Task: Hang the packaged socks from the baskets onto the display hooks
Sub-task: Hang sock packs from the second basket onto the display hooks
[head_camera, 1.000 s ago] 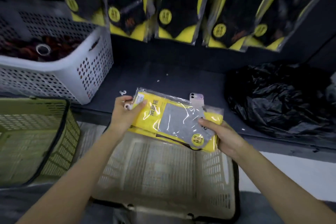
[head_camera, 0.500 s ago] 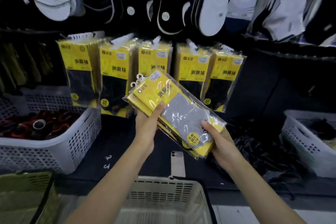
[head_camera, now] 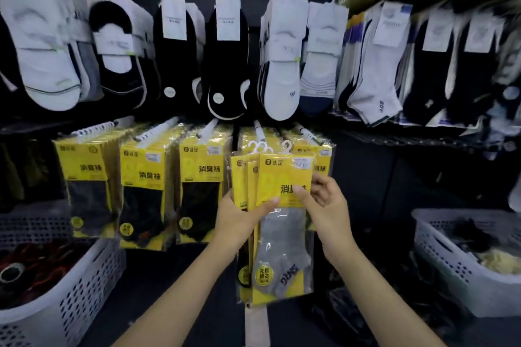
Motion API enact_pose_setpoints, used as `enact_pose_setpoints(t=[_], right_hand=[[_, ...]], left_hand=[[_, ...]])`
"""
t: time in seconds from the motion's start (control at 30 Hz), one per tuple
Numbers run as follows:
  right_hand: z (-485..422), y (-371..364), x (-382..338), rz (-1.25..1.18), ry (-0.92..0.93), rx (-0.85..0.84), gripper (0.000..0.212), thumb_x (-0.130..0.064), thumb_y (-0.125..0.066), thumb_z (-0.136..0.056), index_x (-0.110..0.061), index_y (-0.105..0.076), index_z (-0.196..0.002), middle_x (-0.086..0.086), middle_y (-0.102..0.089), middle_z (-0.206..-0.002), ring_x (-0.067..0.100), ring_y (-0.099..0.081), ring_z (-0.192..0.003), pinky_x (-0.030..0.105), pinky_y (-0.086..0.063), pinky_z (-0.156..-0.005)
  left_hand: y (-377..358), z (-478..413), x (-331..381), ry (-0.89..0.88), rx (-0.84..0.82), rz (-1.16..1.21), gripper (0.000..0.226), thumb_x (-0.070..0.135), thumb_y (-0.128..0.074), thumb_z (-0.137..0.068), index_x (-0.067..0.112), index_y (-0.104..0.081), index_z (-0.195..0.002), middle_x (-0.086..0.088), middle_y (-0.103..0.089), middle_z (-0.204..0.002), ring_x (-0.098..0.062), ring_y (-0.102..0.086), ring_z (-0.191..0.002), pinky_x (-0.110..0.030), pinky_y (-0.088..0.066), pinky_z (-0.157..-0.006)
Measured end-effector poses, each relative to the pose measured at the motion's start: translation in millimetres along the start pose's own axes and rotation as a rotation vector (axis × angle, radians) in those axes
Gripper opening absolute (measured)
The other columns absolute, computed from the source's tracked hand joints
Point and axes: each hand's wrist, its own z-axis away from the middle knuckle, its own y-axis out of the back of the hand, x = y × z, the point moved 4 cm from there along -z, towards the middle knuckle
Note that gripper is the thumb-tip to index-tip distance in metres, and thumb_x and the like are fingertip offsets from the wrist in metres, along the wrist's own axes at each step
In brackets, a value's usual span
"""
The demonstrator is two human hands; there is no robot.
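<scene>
Head view: forearms rise from bottom edge to frame centre; left hand (head_camera: 242, 217) grips stack of sock packs (head_camera: 282, 251) upright, thumb across front; right hand (head_camera: 327, 205) pinches front pack's yellow header (grey sock inside). Just behind, display hooks (head_camera: 258, 131) carrying hanging yellow packs (head_camera: 201, 175).

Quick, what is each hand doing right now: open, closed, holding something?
Left hand: closed, gripping the stack of sock packs.
Right hand: closed, pinching the front grey-sock pack at its yellow card.

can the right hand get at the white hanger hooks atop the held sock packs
Probably yes: the right hand pinches the yellow plastic-wrapped sock packs below the white plastic hanger hooks, which stick up uncovered.
</scene>
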Motion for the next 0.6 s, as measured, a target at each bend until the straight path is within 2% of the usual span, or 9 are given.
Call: enact_pose_setpoints(t=[0.1,0.2,0.27,0.33,0.37,0.43,0.5,0.6], right_hand=[[-6.8,6.2,6.5,-0.045,-0.114,0.018,0.035,-0.024,-0.076,-0.076,-0.019,-0.061,-0.108,-0.002,-0.074,-0.095,0.01,-0.071,-0.089,0.028,-0.056,-0.078],[-14.7,13.1,15.5,-0.127,-0.217,0.023,0.036,-0.02,-0.074,-0.078,-0.012,-0.06,-0.11,0.001,-0.076,-0.094,0.017,-0.072,-0.088,0.033,-0.057,-0.079],[-20.3,21.2,21.6,-0.158,-0.271,0.036,0.032,-0.021,-0.073,-0.081,-0.012,-0.059,-0.108,0.004,-0.075,-0.095,0.02,-0.072,-0.086,0.03,-0.056,-0.069],[-25.5,30.2,31.1,-0.164,-0.322,0.044,0.023,-0.022,-0.069,-0.085,-0.014,-0.06,-0.105,0.005,-0.075,-0.094,0.02,-0.071,-0.08,0.026,-0.053,-0.056],[-27.1,35.3,36.6,-0.175,-0.351,0.061,0.017,-0.021,-0.066,-0.088,-0.014,-0.061,-0.103,0.005,-0.075,-0.092,0.02,-0.07,-0.077,0.026,-0.053,-0.055],[-32.8,47.5,45.8,-0.192,-0.379,0.129,0.009,-0.021,-0.061,-0.092,-0.013,-0.061,-0.097,0.005,-0.073,-0.088,0.016,-0.068,-0.07,0.025,-0.052,-0.055],[-43.6,61.1,51.1,-0.175,-0.37,0.218,0.008,-0.02,-0.059,-0.094,-0.012,-0.061,-0.093,0.009,-0.07,-0.094,0.017,-0.066,-0.073,0.026,-0.054,-0.06],[-66.0,75.4,51.6,-0.079,-0.33,0.303,0.006,-0.019,-0.059,-0.094,-0.014,-0.062,-0.091,0.02,-0.067,-0.109,0.031,-0.065,-0.098,0.044,-0.054,-0.088]], left_hand=[[-10.0,-6.9,1.4,-0.04,-0.04,-0.032,0.037,0.033,-0.086,-0.061,0.03,-0.066,-0.092,0.019,-0.073,-0.078,0.002,-0.069,-0.077,-0.007,-0.048,-0.055],[-14.6,-14.0,3.9,-0.04,-0.072,-0.036,0.037,0.052,-0.07,-0.068,0.027,-0.069,-0.095,0.017,-0.073,-0.082,0.001,-0.068,-0.082,-0.006,-0.048,-0.059],[-13.4,-19.6,4.1,-0.016,-0.09,-0.043,0.045,0.06,-0.057,-0.074,0.025,-0.069,-0.099,0.014,-0.073,-0.088,0.004,-0.067,-0.083,-0.005,-0.046,-0.064],[-10.2,-26.9,4.7,-0.031,-0.096,-0.09,0.046,0.06,-0.051,-0.08,0.021,-0.068,-0.096,0.01,-0.07,-0.086,0.003,-0.064,-0.075,-0.004,-0.044,-0.064],[-7.8,-30.3,6.1,-0.048,-0.082,-0.106,0.044,0.057,-0.051,-0.083,0.017,-0.067,-0.091,0.008,-0.067,-0.081,0.001,-0.061,-0.07,-0.004,-0.043,-0.062],[-1.9,-35.8,11.3,-0.093,-0.032,-0.119,0.038,0.055,-0.051,-0.085,0.019,-0.061,-0.078,0.015,-0.058,-0.062,0.003,-0.053,-0.056,-0.004,-0.039,-0.055],[4.4,-41.1,15.3,-0.118,0.018,-0.121,0.037,0.057,-0.049,-0.082,0.023,-0.057,-0.073,0.019,-0.05,-0.047,0.006,-0.048,-0.048,-0.004,-0.036,-0.05],[14.2,-48.7,15.8,-0.143,0.062,-0.134,0.033,0.056,-0.05,-0.085,0.025,-0.063,-0.083,0.017,-0.06,-0.063,0.009,-0.054,-0.058,0.001,-0.039,-0.057]])
